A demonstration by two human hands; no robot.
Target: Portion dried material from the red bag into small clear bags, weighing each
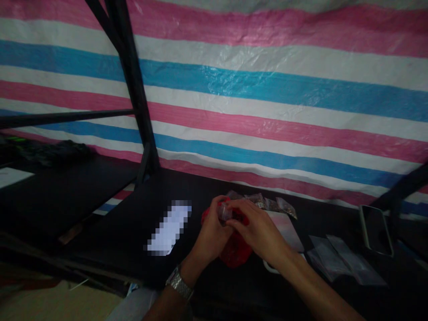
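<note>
In the head view, our left hand (210,236) and right hand (257,229) meet over the middle of the dark desk (110,223), near its front edge. The fingers (234,206) of both hands are closed on a small clear packet (224,212), pinching it between the thumbs and fingertips, just above a red plastic bag (236,254) that lies under the hands. To handle the packet well, we judge it best to keep the pinch at its edges, held steady over the bag so nothing spills onto the desk. The packet is too small and dim to read clearly; its long axis seems to run roughly left to right, between the two hands. More small packets (267,203) lie toward the back edge, flat clear bags (344,263) sit to the right, and a phone (376,229) rests near the right edge. A watch (179,283) circles our left wrist.
</note>
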